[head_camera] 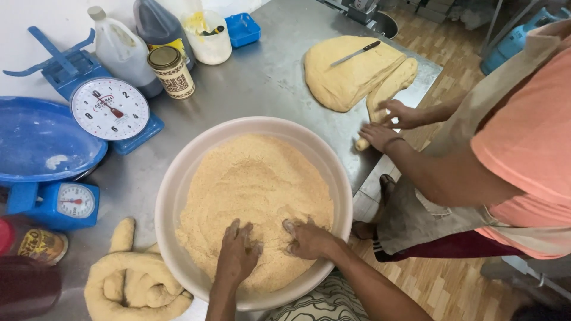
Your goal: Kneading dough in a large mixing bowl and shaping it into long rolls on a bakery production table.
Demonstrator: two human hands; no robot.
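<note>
A large beige bowl (178, 178) filled with tan crumbs (256, 184) sits at the front of a steel table (262, 77). My left hand (237, 255) lies flat on the crumbs near the bowl's front, fingers spread. Just to its right, my right hand (309, 239) presses on the crumbs with fingers bent. Neither hand holds anything I can see. A coiled rope of dough (128, 282) lies left of the bowl.
A co-worker in an orange shirt rolls dough (389, 89) with both hands (389, 125) at the table's right edge; a knife (357, 53) lies on a dough slab (348, 74). Blue scales (110, 110), a tin (171, 72), jugs (122, 50) and a blue basin (41, 139) crowd the left.
</note>
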